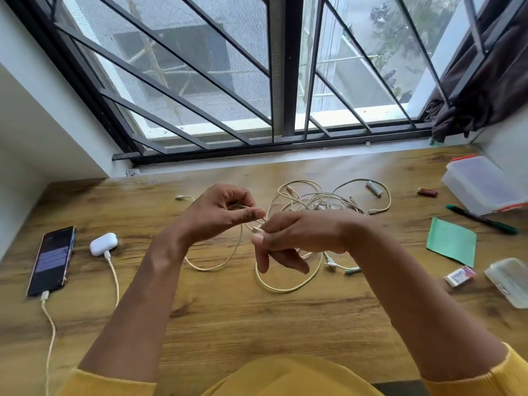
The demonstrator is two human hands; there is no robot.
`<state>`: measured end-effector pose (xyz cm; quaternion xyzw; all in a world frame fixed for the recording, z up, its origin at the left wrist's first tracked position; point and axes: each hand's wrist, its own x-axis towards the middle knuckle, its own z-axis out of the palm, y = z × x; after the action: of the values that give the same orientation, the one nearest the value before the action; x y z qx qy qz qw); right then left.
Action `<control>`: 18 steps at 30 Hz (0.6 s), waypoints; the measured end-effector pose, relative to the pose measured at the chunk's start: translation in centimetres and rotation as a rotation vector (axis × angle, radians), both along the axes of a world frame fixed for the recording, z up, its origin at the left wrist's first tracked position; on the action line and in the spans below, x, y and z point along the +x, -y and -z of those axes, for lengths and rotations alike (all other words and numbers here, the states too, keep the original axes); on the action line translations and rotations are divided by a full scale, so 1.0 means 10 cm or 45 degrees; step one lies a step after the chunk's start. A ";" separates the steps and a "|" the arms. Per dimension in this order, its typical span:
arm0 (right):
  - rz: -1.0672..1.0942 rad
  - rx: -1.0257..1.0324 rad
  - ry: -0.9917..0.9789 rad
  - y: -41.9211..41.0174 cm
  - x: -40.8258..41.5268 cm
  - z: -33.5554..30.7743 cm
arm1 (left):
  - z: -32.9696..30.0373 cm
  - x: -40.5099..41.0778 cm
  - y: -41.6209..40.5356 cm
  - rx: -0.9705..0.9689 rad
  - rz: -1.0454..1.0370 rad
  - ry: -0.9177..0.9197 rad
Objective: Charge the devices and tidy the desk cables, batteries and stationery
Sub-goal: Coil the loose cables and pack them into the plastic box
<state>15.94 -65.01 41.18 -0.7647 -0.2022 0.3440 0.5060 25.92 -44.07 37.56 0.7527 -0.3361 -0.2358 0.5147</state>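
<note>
Cable (285,287) lifted over mid-surface, strung left-right between both hands. Left hand (220,212) pinches a small coil; right hand (297,235) clamped on plug end, just beside it. Slack loops hang toward near edge; tangle (323,200) lies beyond.

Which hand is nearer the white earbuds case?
Left. The left hand is raised just right of the earbuds case; the right hand is farther right, beyond it.

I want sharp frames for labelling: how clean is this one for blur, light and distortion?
Head view: left hand and right hand slightly motion-blurred on the cable; soft window daylight, no harsh glare; wide-angle bending of the window bars.
</note>
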 end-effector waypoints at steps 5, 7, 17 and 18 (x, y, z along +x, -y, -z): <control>0.252 -0.294 -0.013 -0.07 0.02 0.08 | -0.09 -0.04 0.01 0.066 -0.048 0.099; 0.375 -0.343 0.056 -0.07 0.04 0.11 | -0.08 -0.04 0.00 0.059 -0.064 0.111; 0.804 0.479 0.191 -0.04 0.08 0.21 | -0.04 -0.19 0.10 -0.246 -0.228 0.027; 0.825 0.529 0.192 -0.06 0.08 0.21 | -0.05 -0.21 0.12 -0.284 -0.234 0.014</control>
<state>16.71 -64.44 39.08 -0.6934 -0.0520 0.0610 0.7161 23.83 -45.28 38.03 0.7198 -0.2927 -0.1446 0.6126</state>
